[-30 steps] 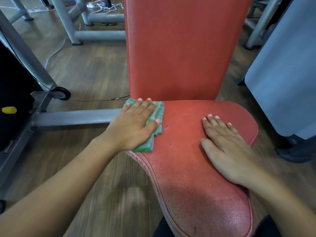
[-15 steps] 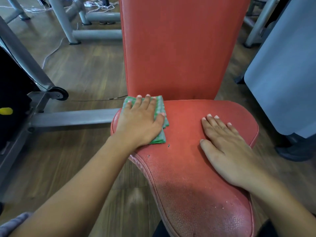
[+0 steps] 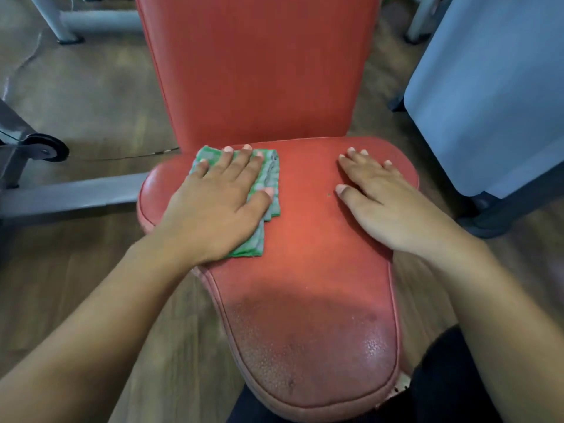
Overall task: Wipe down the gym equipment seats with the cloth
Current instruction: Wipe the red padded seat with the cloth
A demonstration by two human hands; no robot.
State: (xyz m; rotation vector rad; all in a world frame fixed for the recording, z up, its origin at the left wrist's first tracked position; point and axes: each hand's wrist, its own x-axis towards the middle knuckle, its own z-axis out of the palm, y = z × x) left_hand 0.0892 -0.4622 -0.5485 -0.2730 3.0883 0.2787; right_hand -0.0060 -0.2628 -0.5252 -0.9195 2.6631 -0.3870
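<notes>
Brown wood-plank floor (image 3: pixel 91 96) runs under everything. At the left a grey metal beam (image 3: pixel 67 193) lies low beside a small black wheel (image 3: pixel 45 151), with a thin cable (image 3: pixel 134 156) near it. More grey frame tubes (image 3: pixel 97 21) stand further back. A pale blue-grey panel (image 3: pixel 488 87) rises at the right on a dark base (image 3: pixel 500 215).

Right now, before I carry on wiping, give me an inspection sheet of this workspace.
Surface: red seat pad, worn and darkened toward the front edge; red backrest upright behind it.
Job's things: green checked cloth, folded, flat on the seat's rear left.
Clutter: one small speck on the seat near the right thumb.
Hands: left hand presses the cloth with straight fingers; right hand rests flat on the bare seat, holding nothing.
Cables: thin dark cable on the floor left of the seat.
Surroundings: wooden floor, grey metal frame bar, black wheel, blue-grey panel at right.
</notes>
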